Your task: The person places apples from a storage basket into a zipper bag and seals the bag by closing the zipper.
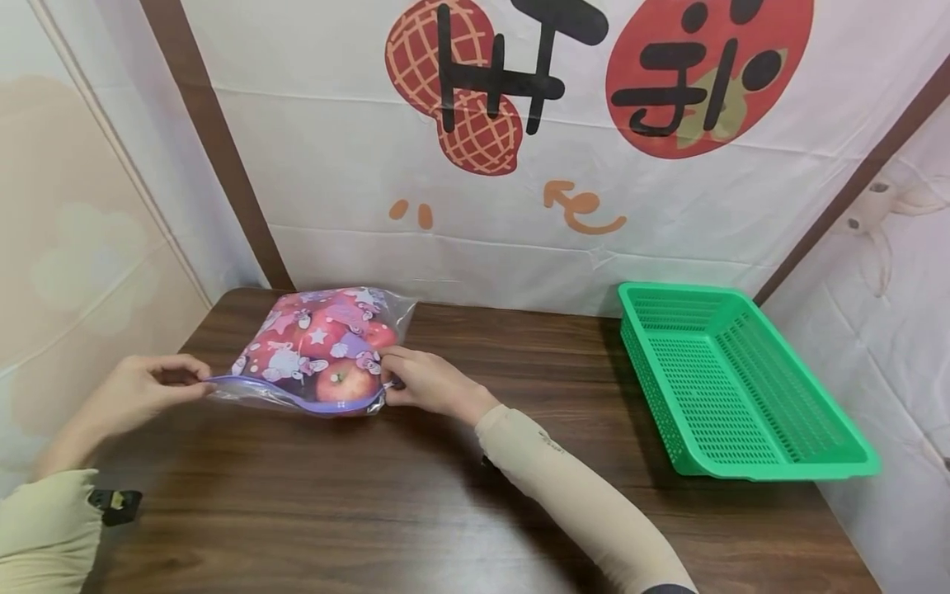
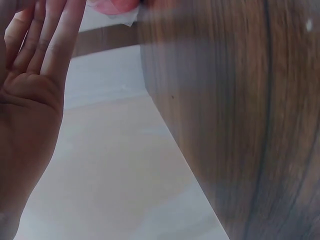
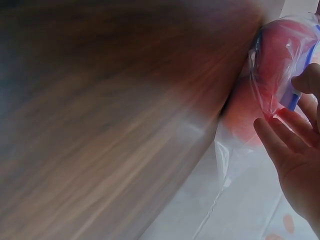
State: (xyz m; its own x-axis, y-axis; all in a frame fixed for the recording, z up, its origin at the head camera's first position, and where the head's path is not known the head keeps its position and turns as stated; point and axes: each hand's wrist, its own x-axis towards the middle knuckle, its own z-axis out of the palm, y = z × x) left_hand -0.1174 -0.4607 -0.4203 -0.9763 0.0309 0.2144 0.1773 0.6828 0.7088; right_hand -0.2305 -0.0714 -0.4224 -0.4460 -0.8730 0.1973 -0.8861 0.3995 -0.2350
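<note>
A clear zip bag (image 1: 317, 337) printed with stars and cartoon figures lies at the far left of the table with several red apples (image 1: 343, 382) inside. Its purple zip strip (image 1: 326, 407) runs along the edge facing me. My left hand (image 1: 141, 394) pinches the left end of this strip between thumb and fingers. At the strip's right end, the thumb and fingers of my right hand (image 1: 434, 384) pinch the zip's corner. In the right wrist view, red apples (image 3: 282, 55) press against the clear plastic beside that hand. The left wrist view shows mostly my left palm (image 2: 30, 110).
A green plastic basket (image 1: 809, 388) with slotted sides stands on the right of the brown wooden table (image 1: 445, 495). Behind the table hangs a white printed cloth (image 1: 334, 206), with more cloth at both sides.
</note>
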